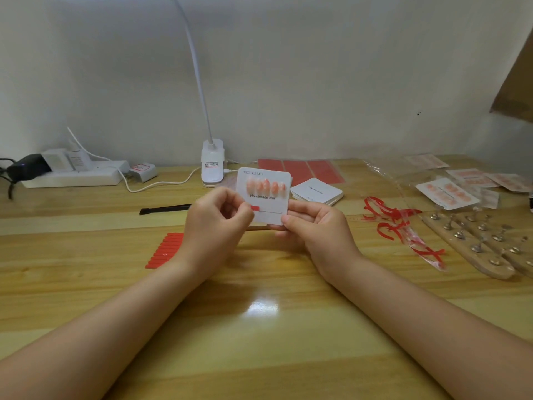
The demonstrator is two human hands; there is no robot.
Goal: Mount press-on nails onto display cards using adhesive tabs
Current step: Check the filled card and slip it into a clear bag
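Observation:
I hold a white display card [274,215] printed "Handmade Nail" upright above the table. A row of several pink press-on nails [265,186] sits across its upper half. My right hand [311,223] grips the card's lower right corner. My left hand [215,219] pinches a small red adhesive tab end [255,208] at the card's lower left edge; a thin strip runs from it across the card. Red adhesive strips [167,249] lie in a row on the table, left of my left wrist.
A stack of blank cards [317,192] and red adhesive sheets [300,168] lie behind the card. Peeled red backing scraps [401,223], wooden nail stands [478,241] and finished bagged cards [450,192] fill the right. A clip lamp [212,166], power strip [72,176] and black tool [164,209] stand left.

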